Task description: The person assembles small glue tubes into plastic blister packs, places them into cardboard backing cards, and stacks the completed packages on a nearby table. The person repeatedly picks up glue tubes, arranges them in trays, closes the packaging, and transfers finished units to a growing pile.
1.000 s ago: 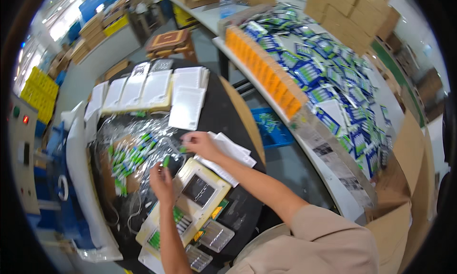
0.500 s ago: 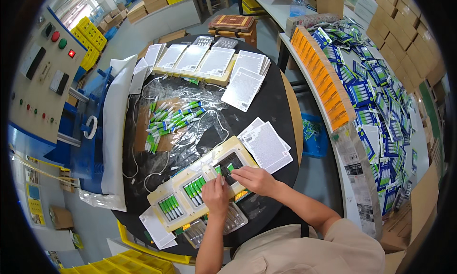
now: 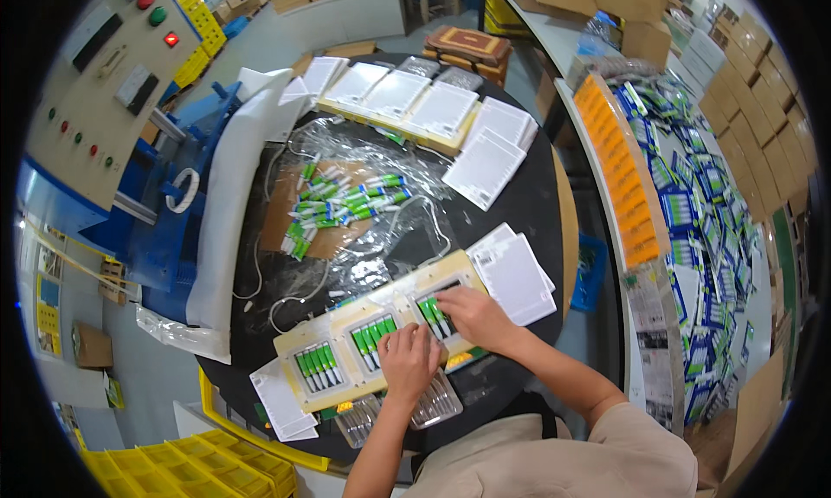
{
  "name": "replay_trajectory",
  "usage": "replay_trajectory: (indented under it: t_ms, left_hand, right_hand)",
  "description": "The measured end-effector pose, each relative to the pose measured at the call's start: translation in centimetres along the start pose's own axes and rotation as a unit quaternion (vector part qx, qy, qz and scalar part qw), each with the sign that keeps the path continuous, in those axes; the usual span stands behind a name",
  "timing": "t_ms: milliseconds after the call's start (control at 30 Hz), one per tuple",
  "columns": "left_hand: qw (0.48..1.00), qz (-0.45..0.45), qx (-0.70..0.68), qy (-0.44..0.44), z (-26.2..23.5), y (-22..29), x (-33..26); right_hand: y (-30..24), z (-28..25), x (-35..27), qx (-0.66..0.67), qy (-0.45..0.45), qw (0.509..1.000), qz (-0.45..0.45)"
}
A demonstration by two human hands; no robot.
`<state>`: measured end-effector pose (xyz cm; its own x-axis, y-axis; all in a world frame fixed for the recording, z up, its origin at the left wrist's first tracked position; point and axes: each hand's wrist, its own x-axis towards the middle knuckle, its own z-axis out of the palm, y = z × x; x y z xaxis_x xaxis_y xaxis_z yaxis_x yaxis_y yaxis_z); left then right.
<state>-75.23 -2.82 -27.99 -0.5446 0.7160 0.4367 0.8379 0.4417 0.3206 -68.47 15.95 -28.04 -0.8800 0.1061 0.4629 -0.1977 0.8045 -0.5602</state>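
A cream-coloured fixture (image 3: 342, 396) with three windows lies slantwise on the table before me. Green-and-white tubes (image 3: 318, 368) stand in a row in its left window, and more tubes (image 3: 370, 339) fill the middle one. The right window holds a few tubes (image 3: 435, 317), with a dark gap at its far side. My right hand (image 3: 476, 318) is closed, its fingertips pinching at a tube's green end there. My left hand (image 3: 410, 359) rests with curled fingers at the near edge between the middle and right windows; what its fingertips hold is hidden.
Loose tubes (image 3: 342, 199) lie piled on cardboard and clear film. White cards (image 3: 511, 277) lie right of the fixture; a second card-covered fixture (image 3: 450, 141) stands at the back. Clear plastic trays (image 3: 437, 404) poke out in front. A control-panel machine (image 3: 95, 91) stands left; packed blister cards (image 3: 692, 212) heap at right.
Tubes that were between my fingers now lie in the right window. Both hands have come down closer to the fixture, the left moving slightly right. The whole view has shifted.
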Motion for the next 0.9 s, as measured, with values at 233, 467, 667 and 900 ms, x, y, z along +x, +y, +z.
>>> replay_trajectory:
  t_ms: [233,467,667,900]
  left_hand:
    - [0.996,-0.066,0.030,0.057,-0.4,-13.0,10.8]
    - [0.988,0.047,0.130,-0.062,3.5,-21.8,18.4]
    - [0.988,0.086,0.114,-0.051,4.8,-20.9,16.5]
    - [0.995,-0.083,-0.059,0.007,0.8,-14.6,11.8]
  right_hand:
    - [7.9,6.7,18.9,-0.140,0.002,0.987,0.082]
    - [9.6,9.3,18.8,-0.134,-0.092,0.977,0.138]
    - [9.6,4.2,11.1,0.107,-0.009,0.950,0.294]
    - [8.9,0.8,6.9,0.107,0.111,0.936,0.315]
